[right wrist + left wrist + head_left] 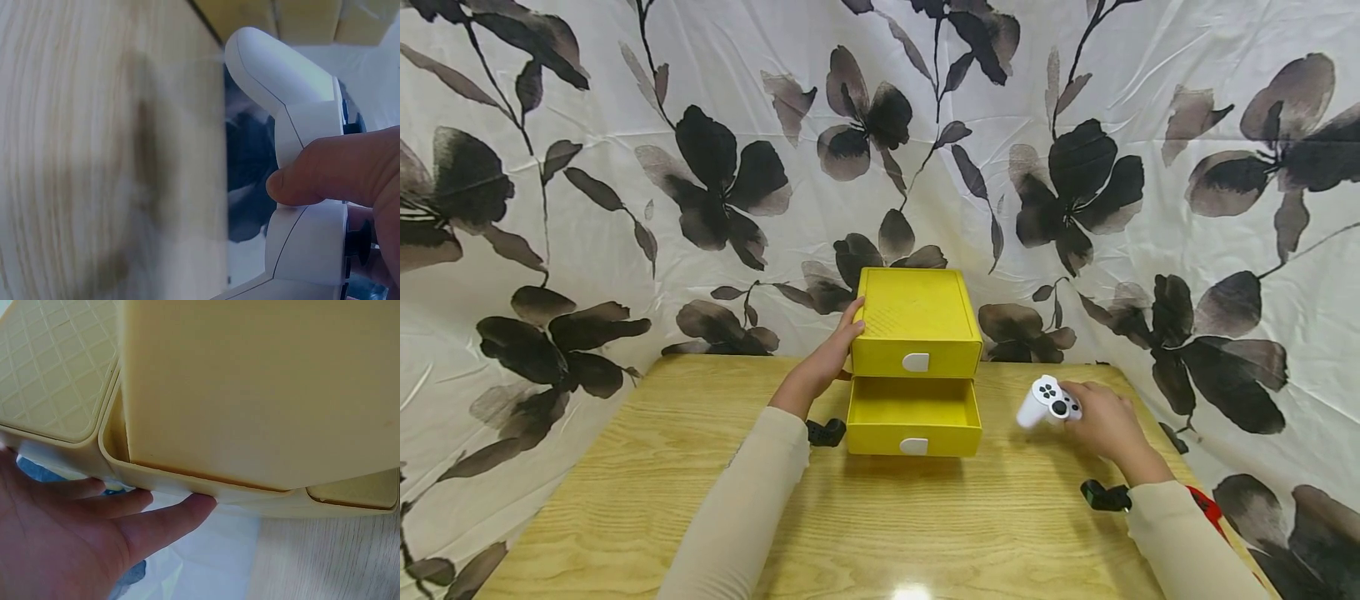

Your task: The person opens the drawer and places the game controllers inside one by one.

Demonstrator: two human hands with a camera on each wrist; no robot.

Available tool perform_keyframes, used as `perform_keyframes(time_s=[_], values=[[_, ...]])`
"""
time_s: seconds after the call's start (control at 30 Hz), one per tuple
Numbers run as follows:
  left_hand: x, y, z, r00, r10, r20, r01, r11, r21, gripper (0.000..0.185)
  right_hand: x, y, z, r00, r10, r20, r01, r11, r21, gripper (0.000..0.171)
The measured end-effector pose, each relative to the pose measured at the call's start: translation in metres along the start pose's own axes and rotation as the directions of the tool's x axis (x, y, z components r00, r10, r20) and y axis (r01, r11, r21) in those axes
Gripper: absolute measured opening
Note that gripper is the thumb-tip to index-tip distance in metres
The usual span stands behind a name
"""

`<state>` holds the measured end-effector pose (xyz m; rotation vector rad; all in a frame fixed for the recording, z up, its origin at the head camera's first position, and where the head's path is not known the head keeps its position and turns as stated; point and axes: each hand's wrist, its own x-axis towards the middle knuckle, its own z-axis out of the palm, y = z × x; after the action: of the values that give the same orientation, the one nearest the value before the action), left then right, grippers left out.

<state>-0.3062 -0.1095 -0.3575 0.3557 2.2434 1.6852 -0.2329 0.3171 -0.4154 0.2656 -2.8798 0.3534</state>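
Observation:
A small yellow two-drawer box (917, 308) stands at the back of the table. Its lower drawer (880, 440) is pulled out and its upper drawer (880, 360) is closed; both have white tabs. My left hand (831, 354) rests against the box's left side, and the left wrist view shows its fingers (165, 528) extended along the wall. To the right of the box, my right hand (1103, 419) holds a white game controller (1037, 404) above the table. In the right wrist view, the thumb (306, 178) presses on the controller's middle between its two grips.
The wooden table (647, 475) reaches back to a white cloth (955, 242) with dark flowers. A red object (1206, 505) lies at the right table edge, partly behind my right forearm. Black wrist devices (1105, 496) sit by both cuffs.

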Motion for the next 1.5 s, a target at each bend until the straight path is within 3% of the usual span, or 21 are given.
perform_keyframes(time_s=[0.2, 0.77, 1.33, 1.5], values=[[0.003, -0.006, 0.001, 1.000, 0.014, -0.023, -0.015, 1.000, -0.004, 0.051, 0.002, -0.010, -0.009, 1.000, -0.017, -0.011, 0.017, 1.000, -0.014, 0.059], [-0.002, -0.004, 0.003, 1.000, 0.014, -0.025, -0.014, 1.000, 0.002, 0.054, -0.002, -0.035, -0.029, 0.990, -0.099, -0.103, 0.098, 0.995, -0.018, 0.058], [0.000, -0.001, 0.000, 1.000, -0.007, 0.001, 0.007, 1.000, 0.003, 0.055, 0.001, -0.060, -0.050, 0.972, -0.166, -0.168, 0.156, 0.985, -0.071, 0.057], [0.001, -0.003, 0.001, 1.000, 0.007, -0.017, -0.007, 1.000, -0.001, 0.055, 0.001, -0.065, -0.054, 0.963, -0.187, -0.195, 0.178, 0.982, -0.060, 0.057]])
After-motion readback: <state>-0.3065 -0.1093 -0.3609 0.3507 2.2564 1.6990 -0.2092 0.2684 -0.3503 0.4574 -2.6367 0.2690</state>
